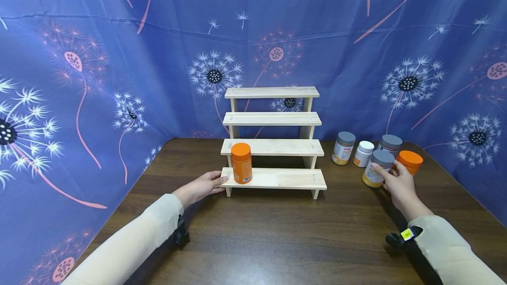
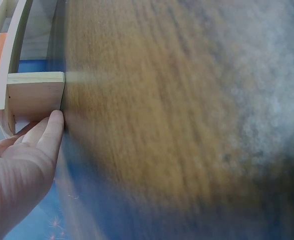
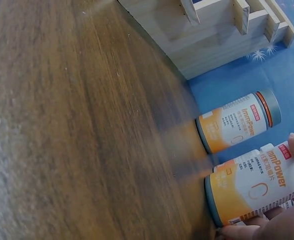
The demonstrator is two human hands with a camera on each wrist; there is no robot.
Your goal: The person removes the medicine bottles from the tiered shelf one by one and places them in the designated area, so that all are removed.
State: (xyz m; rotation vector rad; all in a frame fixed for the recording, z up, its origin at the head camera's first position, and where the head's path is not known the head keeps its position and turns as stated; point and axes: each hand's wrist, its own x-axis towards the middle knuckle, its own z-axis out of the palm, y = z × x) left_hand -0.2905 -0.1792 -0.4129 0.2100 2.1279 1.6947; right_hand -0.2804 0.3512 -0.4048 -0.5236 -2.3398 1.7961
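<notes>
A wooden four-step display rack point(image 1: 277, 178) stands near the middle of the table. My left hand point(image 1: 202, 187) holds the left end of its lowest step, thumb at the board's edge and fingers along the side support point(image 2: 37, 97). Next to that thumb, an orange pill bottle point(image 1: 242, 164) stands upright on the step. Over on the right, my right hand point(image 1: 400, 188) grips a grey-lidded pill bottle point(image 1: 376, 171) with a white and yellow label. Thumb and fingers lie on opposite sides of this bottle point(image 3: 259, 185).
Behind the gripped bottle stand a grey-lidded bottle point(image 1: 343, 148), a small white-lidded bottle point(image 1: 363, 154) and another grey-lidded one point(image 1: 390, 143). An orange-lidded bottle point(image 1: 410, 160) is just right of my right hand. A blue dandelion-print cloth point(image 1: 170, 78) hangs behind the table point(image 1: 277, 232).
</notes>
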